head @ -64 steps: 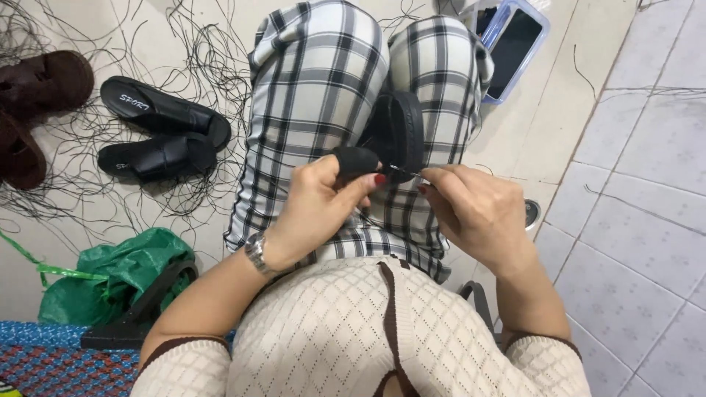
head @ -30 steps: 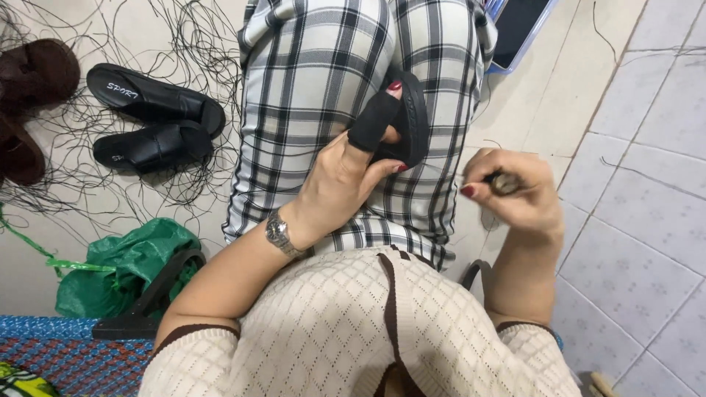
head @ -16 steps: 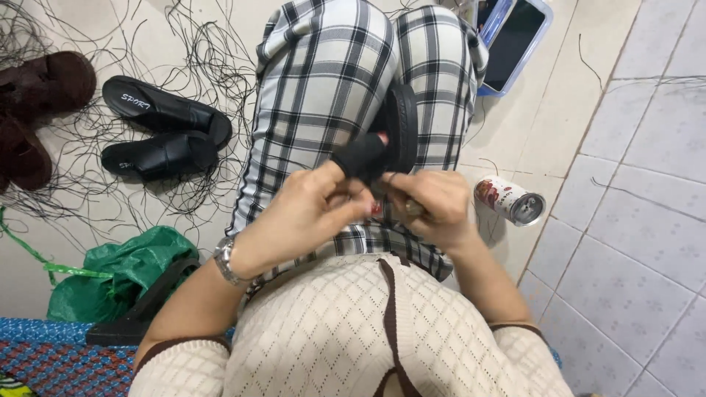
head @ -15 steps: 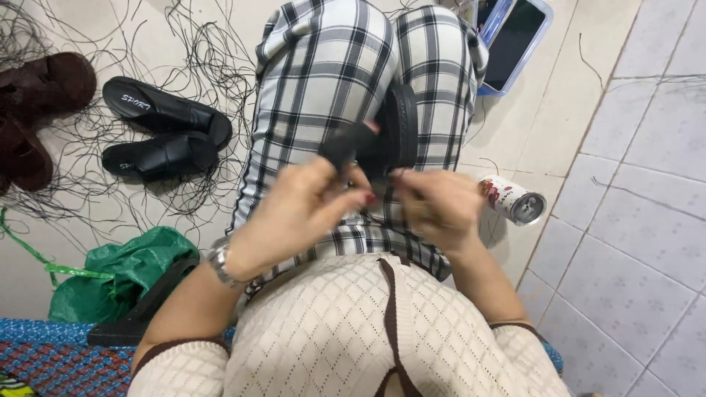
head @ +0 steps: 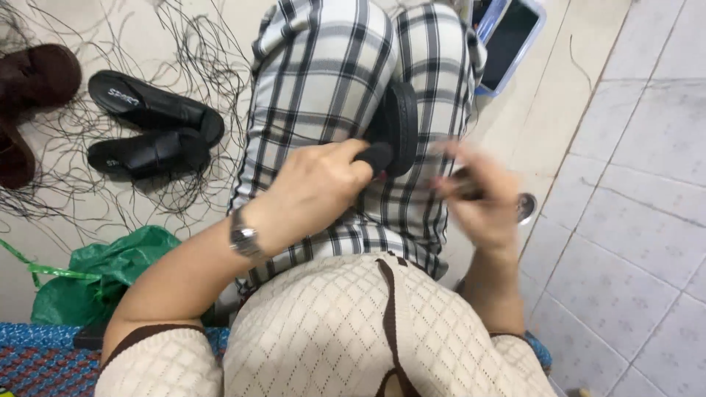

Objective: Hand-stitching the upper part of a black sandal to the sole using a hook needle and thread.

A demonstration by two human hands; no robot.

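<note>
A black sandal piece (head: pixel 396 126) rests on my lap, over black-and-white checked trousers. My left hand (head: pixel 316 187), with a wristwatch on the wrist, grips the near end of this black piece. My right hand (head: pixel 478 198) is blurred by motion to the right of the piece, fingers curled around a small dark object that I cannot make out. The two hands are apart, with the right one a short way off the sandal piece.
A pair of black slide sandals (head: pixel 151 132) lies on the floor at left among loose black threads, with brown shoes (head: pixel 33 95) at the far left. A green plastic bag (head: pixel 103 276) sits lower left. A phone in a blue tray (head: pixel 507 40) lies upper right. A small round can (head: pixel 526 208) stands right of my leg.
My right hand has pulled away from the black piece to the right and is in motion. My left hand keeps its hold on the piece.
</note>
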